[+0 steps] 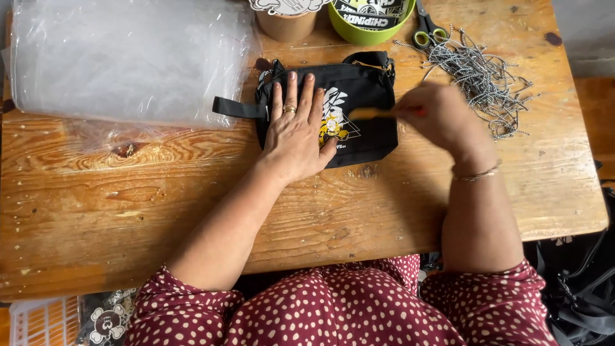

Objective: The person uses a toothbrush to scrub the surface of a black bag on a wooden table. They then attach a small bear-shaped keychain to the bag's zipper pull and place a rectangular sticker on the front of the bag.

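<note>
Head view shows the left hand (pixel 296 131) spread flat, pressing on a black pouch (pixel 352 112) that lies on the wooden table (pixel 160 205) toward twelve o'clock from the person. At three o'clock of the pouch, the blurred right hand (pixel 442 118) pinches a thin orange-yellow tool (pixel 378 113) over the pouch's printed face. Cut cords (pixel 480 74) lie at two o'clock, and clear plastic bags (pixel 128 57) at ten o'clock.

Black pouch (pixel 349 106) with white-and-yellow print; lime-green bowl (pixel 368 29); black-and-white speckled cords (pixel 480 77); maroon dress (pixel 346 307), cream dots; brown wooden worktop (pixel 128 192).
</note>
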